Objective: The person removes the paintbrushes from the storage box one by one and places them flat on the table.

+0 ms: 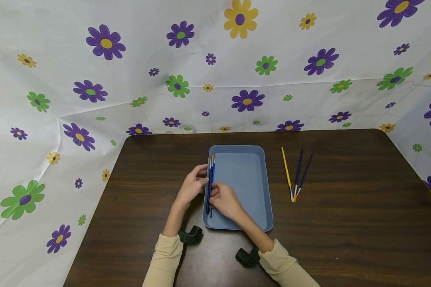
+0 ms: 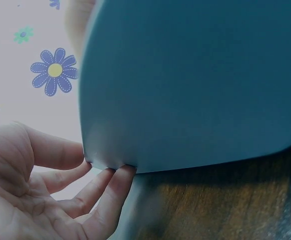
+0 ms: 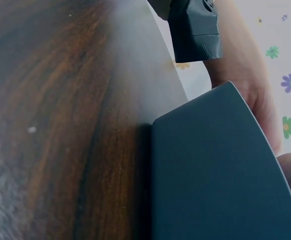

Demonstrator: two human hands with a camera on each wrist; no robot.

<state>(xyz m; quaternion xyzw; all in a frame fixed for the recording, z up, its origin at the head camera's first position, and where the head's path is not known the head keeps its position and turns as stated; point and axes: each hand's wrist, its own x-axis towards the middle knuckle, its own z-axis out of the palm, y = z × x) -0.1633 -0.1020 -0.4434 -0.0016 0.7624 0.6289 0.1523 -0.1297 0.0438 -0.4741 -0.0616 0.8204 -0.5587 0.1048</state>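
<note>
The right hand (image 1: 227,201) curls its fingers to pinch slim blue paintbrushes (image 1: 213,169), bristles pointing away, lying beneath its fingertips along the inner left side of a shallow blue-grey tray (image 1: 242,171). Opposite, the left hand (image 1: 191,186) touches the tray's rim; whether it grips cannot be told. Rightward on the dark tabletop (image 1: 352,207) lie a yellow brush (image 1: 286,168) and two navy brushes (image 1: 299,169).

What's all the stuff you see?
tray: 1, blue-grey, on table
table: 1, brown, under tray
tray brushes: at least 2, blue, tray's left side
yellow brush: 1, yellow, right of tray
navy brushes: 2, navy, beside yellow brush
white speck: 1, white, on table
flowery sheet: count unclear, white, around table
wrist devices: 2, black, at wrists
sleeves: 2, cream, on arms
left hand: 1, bare, tray's left edge
right hand: 1, bare, at tray brushes
</note>
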